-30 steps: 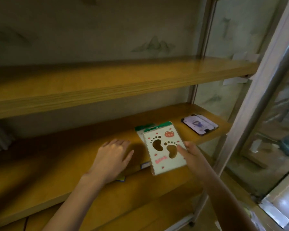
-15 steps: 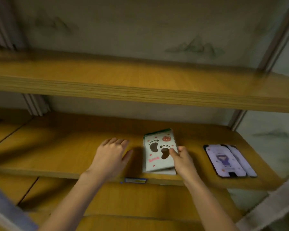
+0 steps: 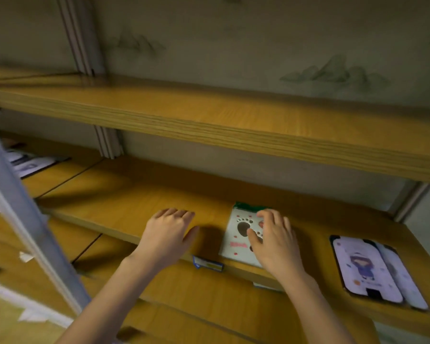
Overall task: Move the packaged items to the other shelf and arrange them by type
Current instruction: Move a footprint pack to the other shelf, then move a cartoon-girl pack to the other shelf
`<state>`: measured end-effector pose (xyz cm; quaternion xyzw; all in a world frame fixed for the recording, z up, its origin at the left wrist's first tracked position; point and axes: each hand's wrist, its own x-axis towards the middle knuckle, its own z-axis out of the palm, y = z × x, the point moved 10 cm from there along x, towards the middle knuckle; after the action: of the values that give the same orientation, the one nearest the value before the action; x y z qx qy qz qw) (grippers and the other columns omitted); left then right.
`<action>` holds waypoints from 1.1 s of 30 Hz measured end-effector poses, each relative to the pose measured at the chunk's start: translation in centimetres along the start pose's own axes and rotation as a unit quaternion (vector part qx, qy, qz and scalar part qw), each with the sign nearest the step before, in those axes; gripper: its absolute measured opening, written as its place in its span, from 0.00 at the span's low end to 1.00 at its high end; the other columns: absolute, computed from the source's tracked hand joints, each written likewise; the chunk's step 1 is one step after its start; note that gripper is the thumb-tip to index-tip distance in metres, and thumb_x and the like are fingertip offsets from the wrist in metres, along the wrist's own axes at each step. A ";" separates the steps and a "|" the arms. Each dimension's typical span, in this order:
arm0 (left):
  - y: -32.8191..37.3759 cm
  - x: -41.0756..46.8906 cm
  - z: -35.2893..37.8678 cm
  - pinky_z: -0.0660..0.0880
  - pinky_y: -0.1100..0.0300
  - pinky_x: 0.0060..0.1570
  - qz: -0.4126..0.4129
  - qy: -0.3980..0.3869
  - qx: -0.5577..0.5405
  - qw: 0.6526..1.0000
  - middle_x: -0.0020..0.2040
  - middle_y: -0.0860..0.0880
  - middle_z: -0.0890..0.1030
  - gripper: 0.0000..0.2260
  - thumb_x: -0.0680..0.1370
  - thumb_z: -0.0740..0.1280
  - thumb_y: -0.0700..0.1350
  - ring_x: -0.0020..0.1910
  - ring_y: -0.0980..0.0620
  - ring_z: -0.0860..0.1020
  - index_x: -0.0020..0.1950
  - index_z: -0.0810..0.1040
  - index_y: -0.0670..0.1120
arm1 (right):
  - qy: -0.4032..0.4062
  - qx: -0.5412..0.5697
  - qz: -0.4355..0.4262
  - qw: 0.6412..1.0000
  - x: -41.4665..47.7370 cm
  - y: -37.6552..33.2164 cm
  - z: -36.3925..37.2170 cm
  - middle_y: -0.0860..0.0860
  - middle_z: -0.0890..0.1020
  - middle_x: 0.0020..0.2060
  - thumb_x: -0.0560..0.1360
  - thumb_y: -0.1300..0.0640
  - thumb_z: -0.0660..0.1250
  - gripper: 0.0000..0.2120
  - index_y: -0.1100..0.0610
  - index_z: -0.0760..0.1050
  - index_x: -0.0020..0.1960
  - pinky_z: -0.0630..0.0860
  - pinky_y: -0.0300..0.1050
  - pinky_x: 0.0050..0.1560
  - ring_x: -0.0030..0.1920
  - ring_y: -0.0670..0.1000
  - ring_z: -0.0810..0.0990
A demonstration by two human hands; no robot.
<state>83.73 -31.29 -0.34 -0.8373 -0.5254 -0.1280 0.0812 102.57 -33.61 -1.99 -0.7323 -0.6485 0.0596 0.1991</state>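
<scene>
A white paw-print package (image 3: 236, 234) with a green top lies flat on the middle wooden shelf (image 3: 134, 194). My right hand (image 3: 273, 242) rests palm-down on its right half with fingers spread, not gripping it. My left hand (image 3: 166, 234) hovers palm-down over bare shelf to the left of the package, holding nothing. Two purple cartoon packages (image 3: 372, 269) lie side by side at the right end of the same shelf. More packaged items (image 3: 32, 162) lie on the shelf section to the far left.
An upper wooden shelf (image 3: 233, 125) overhangs the middle one. A small blue-and-yellow label (image 3: 207, 263) is stuck on the shelf's front edge. A grey metal post (image 3: 23, 219) slants across the left foreground. A lower shelf (image 3: 209, 306) runs beneath.
My right hand laid the paw-print package flat on the shelf and now rests open on top of it. The view swung left, showing the left shelf section and the post.
</scene>
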 end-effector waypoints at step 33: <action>-38.1 -28.0 -10.1 0.73 0.54 0.54 -0.305 0.011 0.081 0.949 0.54 0.49 0.81 0.16 0.78 0.58 0.53 0.54 0.48 0.78 0.60 0.76 0.47 | -0.141 0.054 -0.399 0.905 -8.6 -51.6 14.9 0.44 0.76 0.60 0.79 0.47 0.57 0.15 0.47 0.70 0.64 0.72 0.44 0.60 0.62 0.46 0.73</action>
<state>36.45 -41.53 0.98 -0.6265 -0.7631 -0.1129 0.1112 48.34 -34.73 1.93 -0.3847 -0.9035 0.1130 0.1516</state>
